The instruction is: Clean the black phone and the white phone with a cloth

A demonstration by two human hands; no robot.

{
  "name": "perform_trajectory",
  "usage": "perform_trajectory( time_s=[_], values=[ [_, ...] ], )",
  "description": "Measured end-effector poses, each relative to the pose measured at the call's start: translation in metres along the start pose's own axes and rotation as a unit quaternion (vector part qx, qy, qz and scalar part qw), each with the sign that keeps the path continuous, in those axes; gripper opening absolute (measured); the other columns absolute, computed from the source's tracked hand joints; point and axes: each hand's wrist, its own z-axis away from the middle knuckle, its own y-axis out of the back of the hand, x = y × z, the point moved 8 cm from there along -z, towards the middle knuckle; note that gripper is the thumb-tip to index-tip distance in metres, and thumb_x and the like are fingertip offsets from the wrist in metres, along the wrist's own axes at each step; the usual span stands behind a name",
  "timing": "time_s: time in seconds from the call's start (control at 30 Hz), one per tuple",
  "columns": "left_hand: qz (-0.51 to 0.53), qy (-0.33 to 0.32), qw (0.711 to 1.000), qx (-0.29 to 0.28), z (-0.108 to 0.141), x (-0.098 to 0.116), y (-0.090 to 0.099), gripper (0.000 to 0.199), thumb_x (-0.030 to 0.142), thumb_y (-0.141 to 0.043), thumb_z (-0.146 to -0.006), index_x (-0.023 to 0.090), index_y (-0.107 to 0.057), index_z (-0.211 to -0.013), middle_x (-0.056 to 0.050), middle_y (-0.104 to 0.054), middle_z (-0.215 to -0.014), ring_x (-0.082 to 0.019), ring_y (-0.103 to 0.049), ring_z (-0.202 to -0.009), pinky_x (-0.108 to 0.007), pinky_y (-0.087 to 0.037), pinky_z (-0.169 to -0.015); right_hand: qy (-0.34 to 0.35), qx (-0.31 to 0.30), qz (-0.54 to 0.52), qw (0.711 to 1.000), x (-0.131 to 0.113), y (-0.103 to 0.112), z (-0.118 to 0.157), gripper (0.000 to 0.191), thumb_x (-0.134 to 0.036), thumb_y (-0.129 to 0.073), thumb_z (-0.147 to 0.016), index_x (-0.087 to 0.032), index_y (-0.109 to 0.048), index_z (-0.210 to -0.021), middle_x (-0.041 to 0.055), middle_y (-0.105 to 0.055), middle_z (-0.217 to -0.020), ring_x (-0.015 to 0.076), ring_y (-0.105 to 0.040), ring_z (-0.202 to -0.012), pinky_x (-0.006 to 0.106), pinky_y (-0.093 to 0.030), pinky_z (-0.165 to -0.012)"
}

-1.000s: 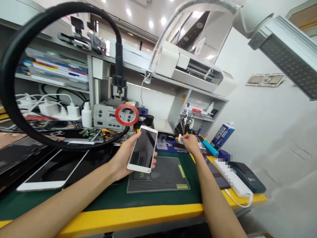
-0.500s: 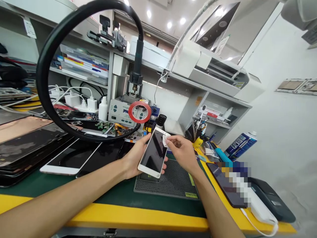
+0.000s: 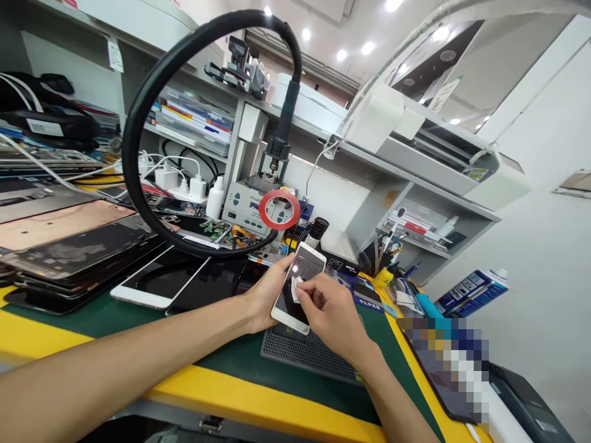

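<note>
A white-framed smartphone (image 3: 290, 317) is tilted up in my left hand (image 3: 268, 298), which grips it along its left side and from behind. Its dark screen faces me and shows reflections. My right hand (image 3: 330, 307) pinches a small white wipe (image 3: 296, 288) between thumb and fingers, and the wipe lies against the middle of the screen. The right hand covers part of the phone's right edge. Underneath both hands is a grey perforated mat (image 3: 314, 357) on the green work surface (image 3: 231, 363).
White-framed phone screens (image 3: 157, 277) and a stack of dark panels (image 3: 83, 252) lie on the left. A black hose (image 3: 132, 141) loops overhead near a red tape ring (image 3: 279, 210) and a grey control box (image 3: 242, 208). A blue spray can (image 3: 473, 292) stands at the right.
The right hand has moved the wipe from the phone's upper right edge down to the middle of the screen. The left hand still holds the phone. The camera view has shifted left.
</note>
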Motion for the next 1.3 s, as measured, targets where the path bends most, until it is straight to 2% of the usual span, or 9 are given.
perform_trajectory(
  time_s=[0.23, 0.37, 0.43, 0.53, 0.67, 0.83, 1.0, 1.17, 1.3],
  values=[
    [0.011, -0.019, 0.999, 0.023, 0.004, 0.002, 0.003, 0.039, 0.053, -0.054, -0.089, 0.016, -0.061, -0.080, 0.002, -0.060, -0.059, -0.012, -0.053, -0.046, -0.023, -0.038, -0.047, 0.051, -0.057, -0.048, 0.996, -0.029, -0.017, 0.007, 0.014, -0.019, -0.055, -0.093, -0.019, -0.067, -0.086, 0.0016, -0.059, -0.074, 0.0137, -0.052, -0.063, 0.027, -0.037, -0.059],
    [-0.001, -0.009, 0.999, 0.033, 0.004, 0.001, 0.005, 0.042, 0.057, -0.053, -0.088, 0.017, -0.057, -0.076, 0.002, -0.055, -0.057, -0.012, -0.051, -0.045, -0.023, -0.035, -0.045, 0.055, -0.063, -0.053, 0.995, -0.030, -0.020, 0.008, 0.014, -0.017, -0.056, -0.093, -0.019, -0.068, -0.086, 0.0014, -0.059, -0.074, 0.0135, -0.051, -0.063, 0.027, -0.038, -0.060],
    [0.002, -0.011, 1.000, 0.010, 0.003, 0.001, 0.002, 0.043, 0.057, -0.051, -0.090, 0.017, -0.057, -0.075, 0.001, -0.058, -0.061, -0.013, -0.054, -0.051, -0.023, -0.038, -0.048, 0.053, -0.058, -0.039, 0.996, -0.027, -0.020, 0.007, 0.014, -0.018, -0.055, -0.094, -0.019, -0.068, -0.089, 0.0020, -0.060, -0.075, 0.0143, -0.053, -0.065, 0.028, -0.038, -0.061],
    [0.007, -0.011, 0.999, -0.042, 0.002, 0.001, -0.005, 0.047, 0.060, -0.048, -0.091, 0.017, -0.057, -0.073, 0.000, -0.058, -0.063, -0.014, -0.057, -0.056, -0.023, -0.042, -0.053, 0.048, -0.029, -0.015, 0.998, -0.022, -0.016, 0.005, 0.014, -0.020, -0.054, -0.096, -0.019, -0.067, -0.090, 0.0037, -0.062, -0.080, 0.0155, -0.055, -0.069, 0.029, -0.040, -0.064],
    [-0.027, 0.015, 0.998, -0.055, 0.002, -0.006, -0.005, 0.054, 0.069, -0.048, -0.087, 0.018, -0.056, -0.073, -0.002, -0.059, -0.061, -0.017, -0.060, -0.057, -0.026, -0.047, -0.055, 0.029, 0.040, 0.003, 0.999, -0.013, -0.003, 0.001, 0.016, -0.024, -0.053, -0.097, -0.019, -0.067, -0.090, 0.0033, -0.062, -0.078, 0.0151, -0.055, -0.065, 0.028, -0.042, -0.063],
    [-0.130, 0.040, 0.985, -0.103, 0.007, -0.014, -0.011, 0.075, 0.085, -0.032, -0.080, 0.018, -0.062, -0.097, -0.007, -0.064, -0.065, -0.023, -0.062, -0.056, -0.035, -0.052, -0.056, -0.016, 0.118, 0.018, 0.993, 0.005, 0.016, -0.003, 0.018, -0.031, -0.055, -0.097, -0.019, -0.068, -0.093, 0.0027, -0.062, -0.074, 0.0147, -0.053, -0.059, 0.029, -0.042, -0.060],
    [-0.172, 0.038, 0.979, -0.105, 0.011, -0.016, -0.013, 0.078, 0.086, -0.030, -0.080, 0.018, -0.060, -0.105, -0.011, -0.068, -0.085, -0.021, -0.064, -0.057, -0.034, -0.053, -0.054, -0.076, 0.182, 0.002, 0.980, 0.032, 0.039, -0.003, 0.020, -0.036, -0.058, -0.096, -0.019, -0.068, -0.095, 0.0030, -0.066, -0.078, 0.0153, -0.055, -0.062, 0.028, -0.045, -0.061],
    [-0.195, 0.044, 0.975, -0.098, 0.014, -0.017, -0.013, 0.078, 0.086, -0.030, -0.080, 0.018, -0.059, -0.106, -0.014, -0.069, -0.091, -0.020, -0.065, -0.057, -0.032, -0.054, -0.053, -0.107, 0.210, -0.021, 0.972, 0.049, 0.050, -0.002, 0.022, -0.039, -0.060, -0.095, -0.019, -0.069, -0.095, 0.0020, -0.065, -0.075, 0.0150, -0.054, -0.061, 0.028, -0.044, -0.059],
    [-0.186, 0.030, 0.976, -0.110, 0.015, -0.015, -0.015, 0.080, 0.087, -0.032, -0.079, 0.018, -0.059, -0.108, -0.013, -0.068, -0.090, -0.020, -0.064, -0.057, -0.035, -0.055, -0.055, -0.076, 0.209, -0.010, 0.975, 0.043, 0.050, -0.001, 0.020, -0.037, -0.060, -0.095, -0.019, -0.069, -0.096, 0.0020, -0.064, -0.076, 0.0143, -0.052, -0.060, 0.028, -0.043, -0.059]
  ],
)
